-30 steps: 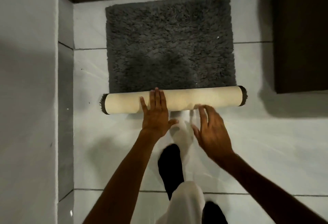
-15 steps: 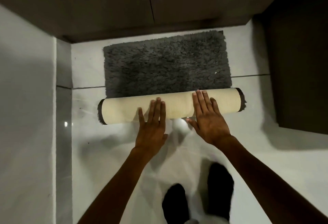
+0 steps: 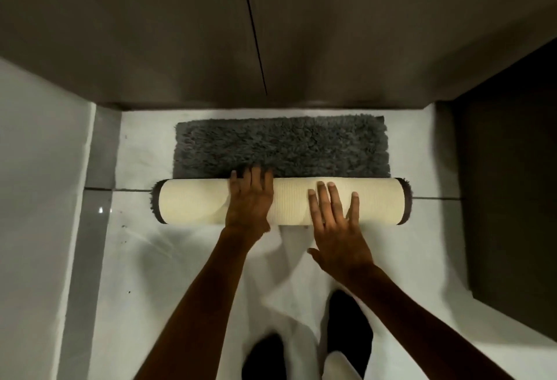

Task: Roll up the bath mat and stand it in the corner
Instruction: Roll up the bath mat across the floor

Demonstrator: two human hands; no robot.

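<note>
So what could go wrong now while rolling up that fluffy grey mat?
The cream-backed roll could come out crooked or loose: both hands press near its middle, and its ends are free. The flat shaggy grey part lies close to the dark cabinet, so there is little room for the roll to finish. The glossy white floor tiles look smooth, so the mat might slide instead of rolling.

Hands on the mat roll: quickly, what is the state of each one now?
Left hand: open, flat on the rolled bath mat, holding nothing.
Right hand: open, fingers spread on the roll, holding nothing.
</note>
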